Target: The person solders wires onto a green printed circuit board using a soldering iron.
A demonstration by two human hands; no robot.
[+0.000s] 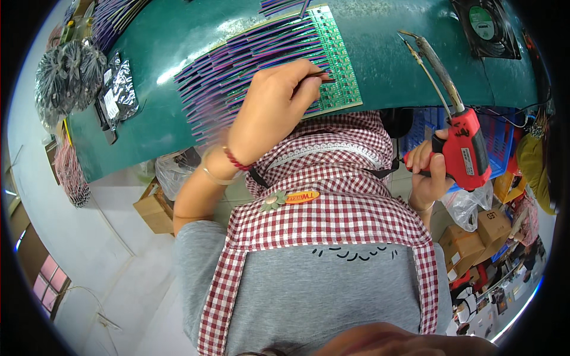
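A green circuit board panel (349, 83) lies on the table, split into rows of small units. Many thin purple, blue and black wires (208, 71) run leftward from it in a dense fan. My left hand (270, 101) is over the panel's near part, thumb and index finger pinched on a thin dark wire at the row of units. The hand hides some of the wires beneath it. Out to the right, my right hand (430, 169) grips the handle of a red soldering gun (469, 148). Its long metal tip and the feed tube beside it point up and left, apart from the panel.
Plastic bags of dark parts (68, 74) and a silvery bag (119, 89) lie at the left of the green table (136, 139). A black fan (484, 26) stands at the far right. Below the table are a blue crate (502, 127) and cardboard boxes (460, 249).
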